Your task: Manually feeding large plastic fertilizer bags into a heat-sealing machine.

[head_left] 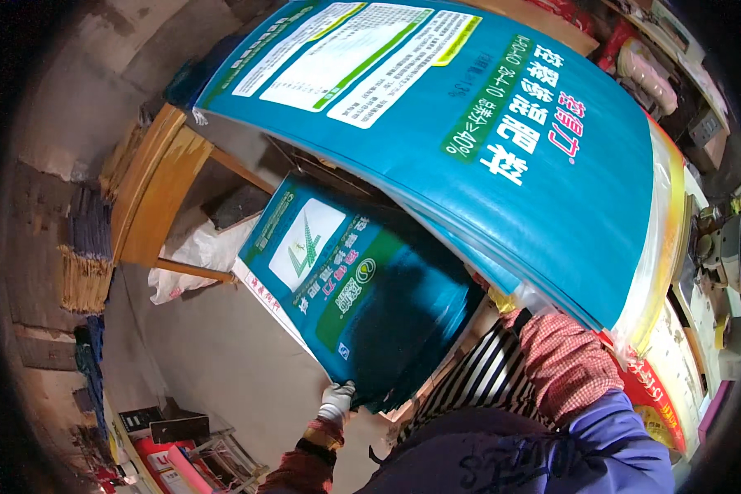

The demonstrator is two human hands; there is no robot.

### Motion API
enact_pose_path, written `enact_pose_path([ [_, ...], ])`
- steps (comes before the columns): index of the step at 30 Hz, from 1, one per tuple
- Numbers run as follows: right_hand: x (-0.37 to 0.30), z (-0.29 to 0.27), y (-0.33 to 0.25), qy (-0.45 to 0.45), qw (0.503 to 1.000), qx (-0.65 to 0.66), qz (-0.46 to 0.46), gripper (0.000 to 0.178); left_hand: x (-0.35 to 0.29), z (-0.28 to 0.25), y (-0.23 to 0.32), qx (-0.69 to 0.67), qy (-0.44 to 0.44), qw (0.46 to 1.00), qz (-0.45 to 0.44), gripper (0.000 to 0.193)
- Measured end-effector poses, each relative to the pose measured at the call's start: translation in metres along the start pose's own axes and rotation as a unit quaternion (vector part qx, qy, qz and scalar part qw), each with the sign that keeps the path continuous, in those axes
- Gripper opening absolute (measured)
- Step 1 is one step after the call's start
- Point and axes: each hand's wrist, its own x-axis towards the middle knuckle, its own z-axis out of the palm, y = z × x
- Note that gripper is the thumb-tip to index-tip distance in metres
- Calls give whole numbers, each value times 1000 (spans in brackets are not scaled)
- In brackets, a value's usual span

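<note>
My left hand [337, 401], in a white glove, is closed on the near corner of a teal printed woven sack [305, 280]. That flat sack hangs in front of me, tilted, with a white edge on its left side and dark shadow over its right part. Its near edge looks layered, so I cannot tell whether it is one sack or several. My right hand [503, 300] is near the sack's right edge, at the rim of a large pile of similar teal sacks [552, 214]. The right hand's fingers are mostly hidden there, so its grip does not show.
A wooden frame [160, 189] stands left of the sacks, with white plastic [198, 262] by its legs. Stacked bundles [88, 247] line the far left. At lower left is a metal rack [222, 461]. A red and yellow bag [659, 403] and cluttered shelves [720, 255] stand at right.
</note>
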Motion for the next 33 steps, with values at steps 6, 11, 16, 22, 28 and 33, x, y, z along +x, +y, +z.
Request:
enact_pose_path([
  [6, -22, -17, 23, 26, 992, 117, -30, 22, 43, -108, 69, -640, -78, 665, -377, 34],
  [11, -81, -41, -26, 5, 929, 345, -133, 27, 3, 3, -20, -398, 188, 802, -405, 34],
  [16, -173, -117, -21, 81, 960, 230, -134, 31, 85, -270, 173, -345, 402, 847, -41, 36],
  [22, -242, -140, 5, -13, 983, 99, -156, 37, 128, -411, 362, -124, 439, 782, 425, 19],
  [28, -295, -191, 19, 29, 973, 171, -151, 29, 164, -410, 456, 57, 312, 842, 437, 48],
  [33, -314, -214, 42, 146, 884, 436, -87, 18, 197, -398, 459, -58, 259, 886, 381, 18],
])
